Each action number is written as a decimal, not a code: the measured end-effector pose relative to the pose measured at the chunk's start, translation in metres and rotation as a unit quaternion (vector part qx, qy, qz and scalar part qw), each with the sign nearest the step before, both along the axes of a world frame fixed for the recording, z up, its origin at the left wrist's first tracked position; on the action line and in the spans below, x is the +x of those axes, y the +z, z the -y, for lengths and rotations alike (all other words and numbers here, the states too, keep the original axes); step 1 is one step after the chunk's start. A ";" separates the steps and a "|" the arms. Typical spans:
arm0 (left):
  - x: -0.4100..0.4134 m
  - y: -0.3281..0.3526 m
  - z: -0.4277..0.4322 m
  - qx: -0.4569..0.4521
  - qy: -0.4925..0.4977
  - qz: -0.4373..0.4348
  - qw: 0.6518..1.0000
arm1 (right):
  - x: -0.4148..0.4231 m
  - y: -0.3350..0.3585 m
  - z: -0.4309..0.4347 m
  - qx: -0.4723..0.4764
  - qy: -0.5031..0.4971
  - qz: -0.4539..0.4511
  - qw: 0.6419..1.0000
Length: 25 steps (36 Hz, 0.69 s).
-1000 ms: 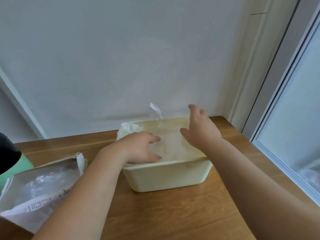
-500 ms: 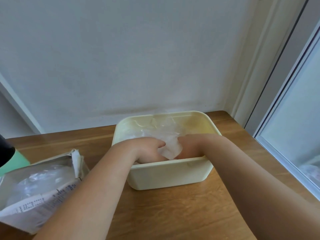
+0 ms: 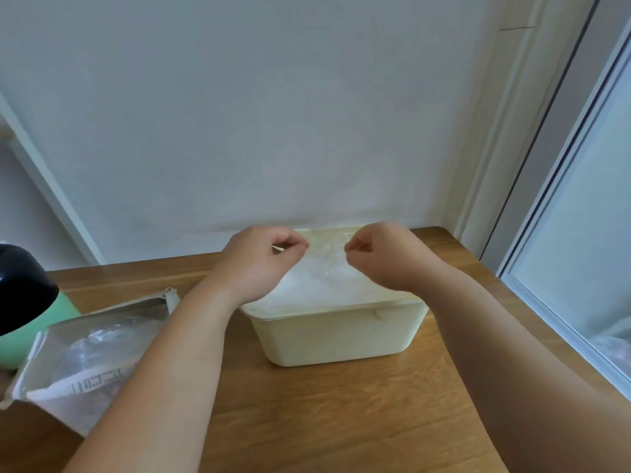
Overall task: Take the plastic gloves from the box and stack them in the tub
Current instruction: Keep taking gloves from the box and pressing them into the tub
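Moved: half a second ago both your hands were pressed down inside the tub; they have since come up and hang over its far half.
Left: your left hand [image 3: 259, 261] has its fingers curled and thumb against forefinger, pinching one end of a thin clear glove [image 3: 326, 249].
Right: your right hand [image 3: 386, 257] pinches the other end in the same way. The film is faint and shows only as a sheen between the two hands.
Task thing: the stack [image 3: 317, 285] of pale plastic gloves lies in the tub [image 3: 334, 339], filling it nearly to the rim, just under the held glove.
Tub: cream and rectangular, it stands on the desk [image 3: 341, 421] close to the wall [image 3: 273, 114].
Box: the box [image 3: 92, 349] lies torn open on the desk to your left, apart from the tub, with clear plastic showing inside.
In the way: your left forearm crosses between box and tub and covers the tub's near left corner; your hands hide its far corners.
Around: a green object [image 3: 20, 336] with a black top sits behind the box at the left edge; a window [image 3: 580, 250] runs along the right.
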State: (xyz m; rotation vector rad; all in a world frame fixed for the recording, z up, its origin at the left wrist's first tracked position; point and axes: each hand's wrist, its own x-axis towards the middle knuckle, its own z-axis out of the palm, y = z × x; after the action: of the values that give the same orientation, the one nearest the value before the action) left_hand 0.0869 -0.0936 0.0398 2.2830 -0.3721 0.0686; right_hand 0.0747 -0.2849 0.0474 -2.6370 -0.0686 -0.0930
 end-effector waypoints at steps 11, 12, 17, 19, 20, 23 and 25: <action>-0.047 -0.008 -0.084 -0.070 0.128 0.048 0.988 | -0.017 -0.013 -0.093 0.249 0.078 0.160 0.952; -0.052 -0.007 -0.095 -0.062 0.144 0.047 0.986 | -0.019 -0.014 -0.106 0.262 0.093 0.171 0.945; -0.067 -0.014 -0.143 0.035 0.208 0.036 0.977 | -0.023 -0.025 -0.163 0.269 0.179 0.148 0.935; -0.069 -0.019 -0.153 0.091 0.201 -0.002 0.975 | -0.023 -0.032 -0.178 0.228 0.216 0.092 0.945; -0.070 -0.022 -0.156 0.121 0.194 -0.035 0.973 | -0.021 -0.037 -0.185 0.201 0.229 0.066 0.950; -0.069 -0.031 -0.163 0.240 0.160 -0.098 0.953 | -0.017 -0.053 -0.201 0.140 0.243 0.016 0.960; -0.063 -0.032 -0.166 0.293 0.136 -0.110 0.940 | -0.015 -0.062 -0.206 0.137 0.232 0.009 0.963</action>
State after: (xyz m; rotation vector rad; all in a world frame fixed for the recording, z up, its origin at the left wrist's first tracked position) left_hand 0.0243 0.0725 0.0076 2.8823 0.0604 -0.1829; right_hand 0.0600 -0.0786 -0.0148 -2.2775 -0.6289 0.0319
